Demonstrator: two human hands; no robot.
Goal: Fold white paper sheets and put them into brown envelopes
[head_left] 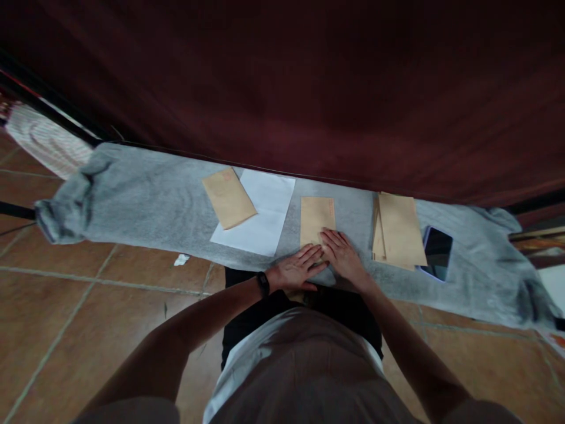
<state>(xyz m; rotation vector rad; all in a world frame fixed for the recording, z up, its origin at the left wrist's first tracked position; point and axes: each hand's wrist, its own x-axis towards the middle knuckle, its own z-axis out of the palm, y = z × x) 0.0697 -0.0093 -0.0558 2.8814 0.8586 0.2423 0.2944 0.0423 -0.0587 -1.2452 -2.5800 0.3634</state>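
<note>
A tan paper envelope [316, 215] lies flat in front of me, its lower part under my fingers. My left hand [299, 268], with a black band on the wrist, rests on its lower edge with the fingers stretched out. From the other side, my right hand [342, 254] lies flat on the envelope's lower right, fingers extended. The fingertips of both hands meet or nearly meet. To the left, another envelope [229, 198] lies slanted across white paper [271, 206]. On the right sits a small stack of envelopes [401, 229].
A phone [436, 253] lies beside the stack, partly under its corner. Grey cloth [145, 200] covers the narrow surface. Dark red fabric [282, 88] rises along the far edge. A white scrap [181, 259] shows near the front edge, over the tiled floor [132, 306].
</note>
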